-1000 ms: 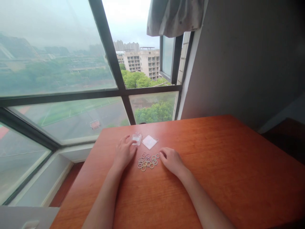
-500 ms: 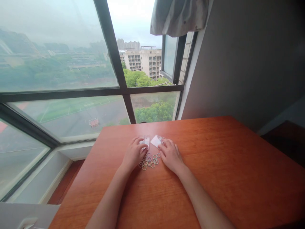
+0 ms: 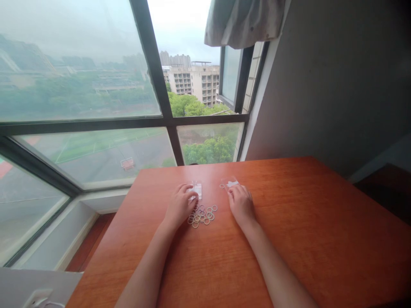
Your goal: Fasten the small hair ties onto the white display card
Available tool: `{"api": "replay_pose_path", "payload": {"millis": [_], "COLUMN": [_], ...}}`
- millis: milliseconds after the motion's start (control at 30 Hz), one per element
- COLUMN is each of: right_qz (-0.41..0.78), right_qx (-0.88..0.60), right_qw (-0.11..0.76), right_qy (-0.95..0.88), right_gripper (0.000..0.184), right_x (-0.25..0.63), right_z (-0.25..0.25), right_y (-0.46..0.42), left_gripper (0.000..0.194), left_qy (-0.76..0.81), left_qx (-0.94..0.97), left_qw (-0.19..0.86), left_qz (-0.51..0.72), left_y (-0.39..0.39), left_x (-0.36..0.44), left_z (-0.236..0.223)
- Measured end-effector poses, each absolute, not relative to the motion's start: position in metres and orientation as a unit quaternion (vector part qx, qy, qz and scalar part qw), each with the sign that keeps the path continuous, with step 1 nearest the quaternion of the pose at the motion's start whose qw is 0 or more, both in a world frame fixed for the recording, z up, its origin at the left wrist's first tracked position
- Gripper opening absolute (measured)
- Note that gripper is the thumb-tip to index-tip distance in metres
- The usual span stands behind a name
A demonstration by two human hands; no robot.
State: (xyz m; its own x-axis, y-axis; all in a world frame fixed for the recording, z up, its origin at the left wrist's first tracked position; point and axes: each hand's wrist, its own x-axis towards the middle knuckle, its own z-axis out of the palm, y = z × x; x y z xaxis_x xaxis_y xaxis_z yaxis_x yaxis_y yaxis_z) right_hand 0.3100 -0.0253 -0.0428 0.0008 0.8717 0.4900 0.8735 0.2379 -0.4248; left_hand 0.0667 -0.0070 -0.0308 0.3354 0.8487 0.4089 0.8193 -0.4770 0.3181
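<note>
Left to right, the counter (image 3: 305,226) bears one clear container (image 3: 198,188), one heap of pale rings (image 3: 202,216) (more than ten, overlapping too much for an exact count), one lone ring (image 3: 222,188) and one clear-and-white piece (image 3: 232,184). Of the two bare hands, the left hand (image 3: 180,205) has its fingertips and thumb at the container's left side, slightly apart; whether the grip pinches it, I cannot tell. The heap lies just right of and nearer than that grip, its left edge partly behind the hand. The lone ring lies well beyond the heap, just left of the piece. The right hand (image 3: 241,203) covers the piece's near edge, fingers close together, and its hold cannot be made out. Window frames (image 3: 128,125) stand beyond the counter, a curtain (image 3: 244,21) hanging above; a grey wall (image 3: 321,85) rises at right.
</note>
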Motion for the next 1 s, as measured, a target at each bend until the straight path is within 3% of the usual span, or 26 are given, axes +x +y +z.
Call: {"api": "replay_pose_path", "payload": {"millis": [300, 667, 1000], "right_qz": [0.017, 0.135, 0.129], "right_qx": [-0.638, -0.466, -0.484], "right_qw": [0.284, 0.322, 0.334], "right_qy": [-0.716, -0.813, -0.799], "right_gripper": [0.014, 0.013, 0.013], "right_x": [0.315, 0.315, 0.312], "right_z": [-0.052, -0.048, -0.046], "right_y": [-0.02, -0.025, -0.031], "left_gripper": [0.015, 0.016, 0.015], "left_qy": [0.531, 0.561, 0.521], "left_qx": [0.807, 0.776, 0.799], "left_qw": [0.029, 0.021, 0.034], "left_qz": [0.258, 0.287, 0.299], "left_y": [-0.004, -0.001, -0.001], "left_x": [0.058, 0.054, 0.077], "left_z": [-0.03, -0.034, -0.039]}}
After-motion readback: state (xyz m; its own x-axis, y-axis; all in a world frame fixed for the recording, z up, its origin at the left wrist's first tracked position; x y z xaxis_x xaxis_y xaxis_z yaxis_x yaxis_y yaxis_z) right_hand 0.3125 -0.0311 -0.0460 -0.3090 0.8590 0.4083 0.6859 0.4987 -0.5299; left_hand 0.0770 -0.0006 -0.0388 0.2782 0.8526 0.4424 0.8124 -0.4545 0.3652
